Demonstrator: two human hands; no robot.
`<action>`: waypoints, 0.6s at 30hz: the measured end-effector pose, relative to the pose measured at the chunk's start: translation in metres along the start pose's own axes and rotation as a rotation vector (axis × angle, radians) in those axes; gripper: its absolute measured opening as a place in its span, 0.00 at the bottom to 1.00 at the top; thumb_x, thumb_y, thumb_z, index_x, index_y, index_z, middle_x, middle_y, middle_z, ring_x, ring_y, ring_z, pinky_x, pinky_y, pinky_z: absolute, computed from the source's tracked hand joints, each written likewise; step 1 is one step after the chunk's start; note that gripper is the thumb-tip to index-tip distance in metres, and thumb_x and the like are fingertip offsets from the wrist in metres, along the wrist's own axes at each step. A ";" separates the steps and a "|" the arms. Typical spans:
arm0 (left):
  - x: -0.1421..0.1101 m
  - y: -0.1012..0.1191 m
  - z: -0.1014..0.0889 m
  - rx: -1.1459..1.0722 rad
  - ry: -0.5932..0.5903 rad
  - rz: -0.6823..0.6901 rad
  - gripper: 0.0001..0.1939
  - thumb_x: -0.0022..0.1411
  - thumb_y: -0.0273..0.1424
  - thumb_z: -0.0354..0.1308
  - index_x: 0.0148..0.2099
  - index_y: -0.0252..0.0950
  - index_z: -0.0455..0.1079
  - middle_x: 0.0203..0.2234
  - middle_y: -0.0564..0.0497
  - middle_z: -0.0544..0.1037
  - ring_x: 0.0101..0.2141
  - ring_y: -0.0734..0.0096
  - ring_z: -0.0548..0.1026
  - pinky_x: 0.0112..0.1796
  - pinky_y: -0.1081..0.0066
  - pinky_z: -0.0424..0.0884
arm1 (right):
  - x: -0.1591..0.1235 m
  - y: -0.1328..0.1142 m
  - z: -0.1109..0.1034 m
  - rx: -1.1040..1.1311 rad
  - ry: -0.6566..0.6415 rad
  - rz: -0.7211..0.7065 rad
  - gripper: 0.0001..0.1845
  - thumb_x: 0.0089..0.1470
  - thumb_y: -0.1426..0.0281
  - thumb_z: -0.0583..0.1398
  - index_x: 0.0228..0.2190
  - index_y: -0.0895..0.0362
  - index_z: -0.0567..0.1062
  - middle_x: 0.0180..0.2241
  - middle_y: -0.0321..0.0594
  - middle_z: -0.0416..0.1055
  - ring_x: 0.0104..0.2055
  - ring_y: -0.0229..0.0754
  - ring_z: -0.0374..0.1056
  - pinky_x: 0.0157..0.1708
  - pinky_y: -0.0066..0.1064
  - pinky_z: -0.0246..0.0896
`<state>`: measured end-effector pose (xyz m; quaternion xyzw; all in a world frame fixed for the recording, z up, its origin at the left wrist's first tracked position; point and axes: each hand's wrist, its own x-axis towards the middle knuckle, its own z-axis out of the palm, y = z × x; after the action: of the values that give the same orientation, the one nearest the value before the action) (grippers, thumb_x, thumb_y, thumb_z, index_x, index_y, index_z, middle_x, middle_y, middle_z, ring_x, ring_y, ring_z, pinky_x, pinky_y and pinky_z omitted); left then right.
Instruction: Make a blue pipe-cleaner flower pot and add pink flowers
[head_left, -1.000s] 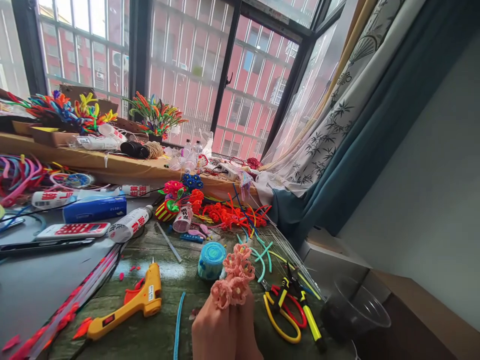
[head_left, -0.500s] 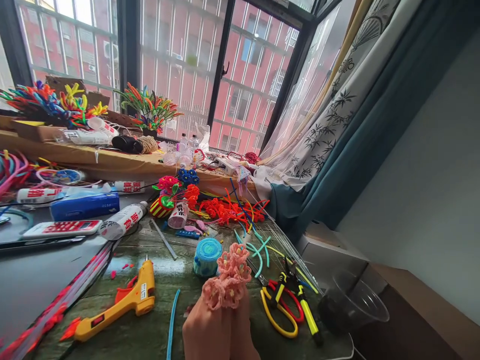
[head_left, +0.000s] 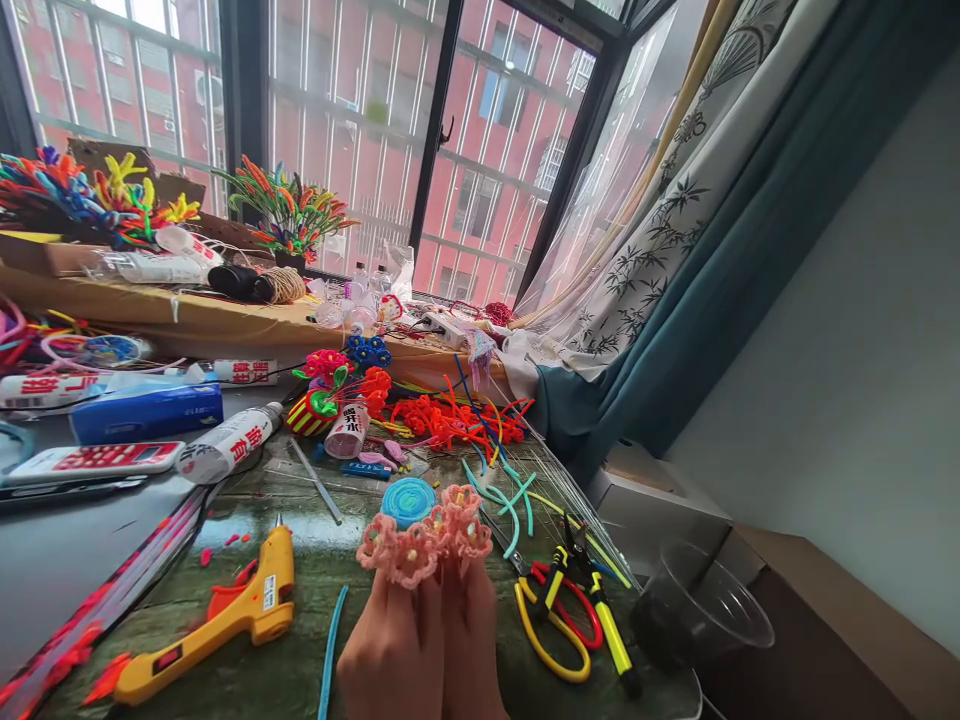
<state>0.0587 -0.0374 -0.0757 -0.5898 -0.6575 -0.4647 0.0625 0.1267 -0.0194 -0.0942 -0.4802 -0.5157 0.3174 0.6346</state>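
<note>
Side by side at the bottom middle, my left hand [head_left: 394, 635] and my right hand [head_left: 471, 635] are closed just below a cluster of pink fuzzy flowers [head_left: 409, 555] with pale centres. The stems are hidden by my fingers. Right behind the flowers stands a blue coiled roll [head_left: 409, 500], partly covered by them. To the left lie a blue pipe cleaner [head_left: 331, 650] and a yellow hot glue gun [head_left: 225, 625]. On the right are scissors [head_left: 562, 640] with red and yellow handles and black-and-yellow pliers [head_left: 611, 625].
Light-blue pipe cleaners [head_left: 514, 495] and a red pipe-cleaner heap [head_left: 457, 420] lie farther back. A white bottle [head_left: 229, 445], calculator [head_left: 97, 460] and blue pack [head_left: 150, 412] are at left. A clear plastic tub [head_left: 705, 600] stands beyond the right table edge.
Both hands and the pink flowers have shifted slightly left, and the flowers are spread wider, now covering the roll's front. The whole view has also shifted a little.
</note>
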 end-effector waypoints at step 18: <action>0.009 -0.010 -0.019 -0.234 0.188 0.436 0.11 0.73 0.28 0.47 0.48 0.37 0.71 0.39 0.47 0.80 0.37 0.74 0.80 0.38 0.78 0.70 | -0.003 0.039 -0.003 -0.175 0.278 0.017 0.23 0.59 0.60 0.56 0.50 0.59 0.77 0.52 0.53 0.76 0.54 0.57 0.71 0.53 0.48 0.67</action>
<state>0.0387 -0.0430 -0.0648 -0.6750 -0.4480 -0.5659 0.1530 0.1321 -0.0102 -0.1319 -0.5773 -0.4443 0.2074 0.6529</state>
